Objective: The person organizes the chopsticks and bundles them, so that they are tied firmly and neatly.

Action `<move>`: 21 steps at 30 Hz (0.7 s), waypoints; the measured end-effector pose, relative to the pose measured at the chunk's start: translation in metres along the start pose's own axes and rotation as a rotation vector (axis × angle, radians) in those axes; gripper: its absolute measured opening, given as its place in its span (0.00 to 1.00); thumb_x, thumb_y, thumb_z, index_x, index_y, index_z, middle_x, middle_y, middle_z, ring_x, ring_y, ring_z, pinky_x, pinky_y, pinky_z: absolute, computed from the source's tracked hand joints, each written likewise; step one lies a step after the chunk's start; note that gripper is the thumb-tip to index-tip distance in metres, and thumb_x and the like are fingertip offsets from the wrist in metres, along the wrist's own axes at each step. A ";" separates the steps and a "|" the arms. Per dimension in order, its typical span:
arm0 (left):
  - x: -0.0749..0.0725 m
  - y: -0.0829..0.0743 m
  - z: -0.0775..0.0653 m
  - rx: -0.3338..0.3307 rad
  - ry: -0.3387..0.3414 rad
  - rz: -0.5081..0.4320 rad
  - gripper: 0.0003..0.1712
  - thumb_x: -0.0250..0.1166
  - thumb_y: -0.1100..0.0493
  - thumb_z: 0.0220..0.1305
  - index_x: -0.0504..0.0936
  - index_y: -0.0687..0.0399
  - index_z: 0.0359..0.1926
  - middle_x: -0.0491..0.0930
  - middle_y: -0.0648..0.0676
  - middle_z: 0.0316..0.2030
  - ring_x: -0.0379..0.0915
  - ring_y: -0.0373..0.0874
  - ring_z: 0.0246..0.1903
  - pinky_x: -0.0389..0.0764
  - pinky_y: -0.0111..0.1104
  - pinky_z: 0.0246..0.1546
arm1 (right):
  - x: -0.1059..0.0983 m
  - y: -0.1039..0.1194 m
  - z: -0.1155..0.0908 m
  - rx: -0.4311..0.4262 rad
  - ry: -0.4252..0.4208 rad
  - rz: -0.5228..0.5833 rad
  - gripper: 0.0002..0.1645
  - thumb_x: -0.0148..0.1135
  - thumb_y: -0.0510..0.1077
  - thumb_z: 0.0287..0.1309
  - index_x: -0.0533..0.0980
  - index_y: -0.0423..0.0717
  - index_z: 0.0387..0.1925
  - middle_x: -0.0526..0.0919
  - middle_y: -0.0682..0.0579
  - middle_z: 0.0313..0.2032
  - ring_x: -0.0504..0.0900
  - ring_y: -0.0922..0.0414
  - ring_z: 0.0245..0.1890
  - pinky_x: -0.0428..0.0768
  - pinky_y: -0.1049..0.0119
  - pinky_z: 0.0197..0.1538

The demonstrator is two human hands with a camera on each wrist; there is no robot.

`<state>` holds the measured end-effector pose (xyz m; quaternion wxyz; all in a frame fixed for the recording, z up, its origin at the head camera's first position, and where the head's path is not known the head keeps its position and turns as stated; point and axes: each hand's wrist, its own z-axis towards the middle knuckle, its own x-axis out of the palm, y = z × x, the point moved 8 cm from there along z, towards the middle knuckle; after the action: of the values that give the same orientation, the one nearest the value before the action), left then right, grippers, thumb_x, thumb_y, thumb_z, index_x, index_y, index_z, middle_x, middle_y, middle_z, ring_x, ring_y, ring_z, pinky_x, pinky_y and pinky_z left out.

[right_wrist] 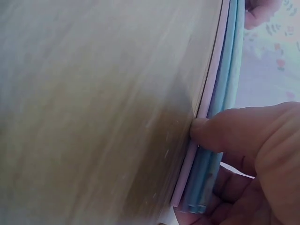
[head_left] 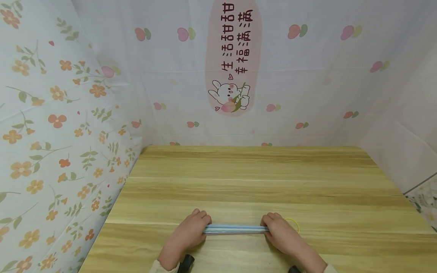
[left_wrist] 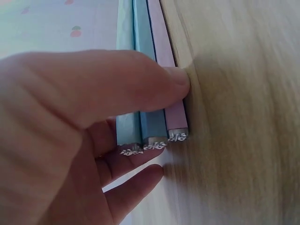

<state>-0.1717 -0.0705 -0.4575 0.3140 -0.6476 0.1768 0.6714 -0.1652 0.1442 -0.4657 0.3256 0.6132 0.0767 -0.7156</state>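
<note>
So the person's got both hands on a little bundle of thin sticks (head_left: 235, 229), lying left to right at the near side of the wood-look worktop (head_left: 256, 189), roughly midway across. The left hand (head_left: 191, 230) pinches the left end, thumb laid across the sticks and other fingers behind. The right hand (head_left: 280, 232) does the same at the right end, thumb over the bundle, fingers curled behind. The sticks run side by side: a pink stick (left_wrist: 176, 115), a blue stick (left_wrist: 153, 124) and a mint stick (left_wrist: 128, 129) show up in the left wrist view, with crinkly silver tips (left_wrist: 155, 146). Can't tell if the bundle actually touches the worktop. There's a thin yellow loop (head_left: 297, 224) just right of the right hand, partly hidden. Far side is a pale printed cloth (head_left: 164, 94), with a flowery cloth (head_left: 68, 151) on the left.
</note>
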 end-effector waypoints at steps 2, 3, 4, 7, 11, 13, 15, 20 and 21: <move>0.000 -0.001 0.000 0.002 0.003 0.007 0.13 0.72 0.64 0.48 0.78 0.52 0.33 0.74 0.46 0.31 0.61 0.40 0.31 0.70 0.29 0.38 | 0.000 0.000 -0.001 0.005 0.002 0.002 0.16 0.71 0.29 0.42 0.74 0.49 0.29 0.74 0.61 0.28 0.70 0.64 0.29 0.73 0.69 0.32; 0.000 -0.001 0.000 0.002 0.005 0.007 0.13 0.73 0.64 0.47 0.78 0.52 0.33 0.74 0.46 0.32 0.61 0.40 0.31 0.70 0.29 0.38 | 0.001 -0.001 -0.001 0.009 0.003 0.002 0.16 0.71 0.29 0.42 0.75 0.48 0.29 0.75 0.61 0.28 0.70 0.64 0.29 0.74 0.69 0.33; 0.000 0.000 0.000 0.002 0.006 0.006 0.13 0.73 0.65 0.47 0.78 0.52 0.34 0.74 0.46 0.32 0.61 0.40 0.31 0.70 0.29 0.38 | 0.001 -0.001 -0.001 0.015 0.010 0.004 0.15 0.70 0.29 0.42 0.75 0.48 0.29 0.75 0.61 0.28 0.70 0.64 0.29 0.74 0.69 0.33; 0.001 0.000 0.000 -0.001 0.011 -0.003 0.15 0.73 0.66 0.46 0.77 0.52 0.34 0.75 0.46 0.32 0.61 0.40 0.32 0.70 0.29 0.37 | 0.002 -0.001 -0.002 0.017 0.006 -0.002 0.14 0.70 0.30 0.42 0.75 0.47 0.28 0.74 0.61 0.27 0.70 0.64 0.29 0.73 0.69 0.33; 0.004 0.001 0.000 -0.018 0.021 -0.022 0.15 0.72 0.67 0.45 0.76 0.53 0.34 0.77 0.46 0.31 0.61 0.39 0.30 0.70 0.28 0.36 | 0.002 0.002 -0.002 -0.009 -0.037 -0.034 0.14 0.71 0.30 0.40 0.75 0.47 0.27 0.72 0.61 0.26 0.69 0.64 0.29 0.73 0.69 0.33; 0.006 0.002 0.000 -0.024 0.026 -0.019 0.15 0.71 0.67 0.44 0.76 0.53 0.34 0.77 0.45 0.31 0.61 0.39 0.30 0.69 0.28 0.35 | 0.001 0.003 -0.002 -0.020 -0.055 -0.053 0.15 0.71 0.30 0.39 0.75 0.47 0.26 0.72 0.61 0.26 0.68 0.64 0.29 0.73 0.68 0.33; 0.006 0.001 0.000 -0.028 0.035 -0.013 0.15 0.71 0.67 0.45 0.76 0.53 0.34 0.77 0.45 0.30 0.61 0.39 0.30 0.69 0.28 0.35 | 0.001 0.004 -0.002 -0.029 -0.063 -0.067 0.15 0.71 0.30 0.38 0.75 0.47 0.26 0.72 0.61 0.27 0.69 0.64 0.29 0.73 0.68 0.34; 0.006 -0.001 -0.001 -0.018 0.041 0.011 0.15 0.71 0.65 0.44 0.76 0.53 0.35 0.77 0.45 0.31 0.60 0.39 0.30 0.69 0.28 0.36 | 0.001 0.005 -0.003 -0.029 -0.039 -0.078 0.14 0.70 0.31 0.39 0.75 0.47 0.27 0.73 0.60 0.28 0.70 0.63 0.30 0.74 0.68 0.35; 0.005 -0.002 -0.001 -0.011 0.037 0.018 0.15 0.70 0.65 0.44 0.76 0.53 0.35 0.77 0.45 0.31 0.60 0.39 0.30 0.69 0.28 0.36 | 0.001 0.004 -0.003 -0.026 -0.035 -0.078 0.14 0.70 0.31 0.39 0.75 0.46 0.27 0.73 0.60 0.28 0.70 0.63 0.30 0.75 0.68 0.35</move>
<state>-0.1694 -0.0690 -0.4627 0.3010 -0.6600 0.1848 0.6630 -0.1604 0.1421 -0.4657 0.3068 0.5927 0.1041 -0.7374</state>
